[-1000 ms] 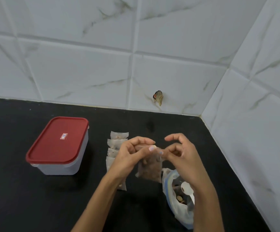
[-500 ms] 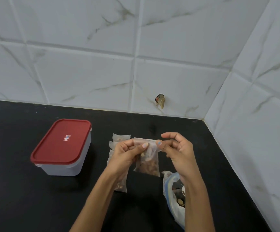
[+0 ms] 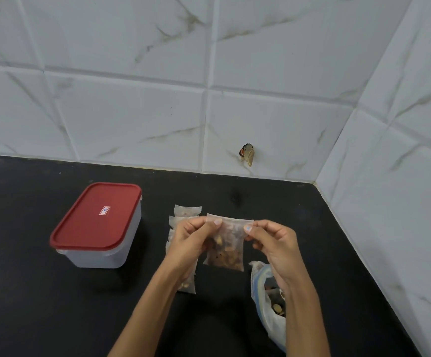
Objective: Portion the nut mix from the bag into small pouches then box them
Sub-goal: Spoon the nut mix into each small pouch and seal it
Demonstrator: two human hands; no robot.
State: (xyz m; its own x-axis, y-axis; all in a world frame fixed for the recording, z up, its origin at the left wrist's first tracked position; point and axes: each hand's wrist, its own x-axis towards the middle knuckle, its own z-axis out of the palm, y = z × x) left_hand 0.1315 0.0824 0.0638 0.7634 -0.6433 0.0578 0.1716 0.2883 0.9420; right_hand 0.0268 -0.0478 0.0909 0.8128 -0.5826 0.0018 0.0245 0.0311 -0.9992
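Note:
A small clear pouch with nut mix in its lower half hangs above the black counter. My left hand pinches its top left corner and my right hand pinches its top right corner. Behind my left hand lies a row of several filled pouches, partly hidden. The big bag of nut mix lies open under my right forearm. A white box with a red lid stands closed at the left.
White marble-look tiled walls close off the back and the right side, meeting in a corner. A small broken stub sticks out of the back wall just above the counter.
My hands have slid apart along the pouch's top edge, from the middle to its two corners, and the pouch now hangs flat and stretched between them.

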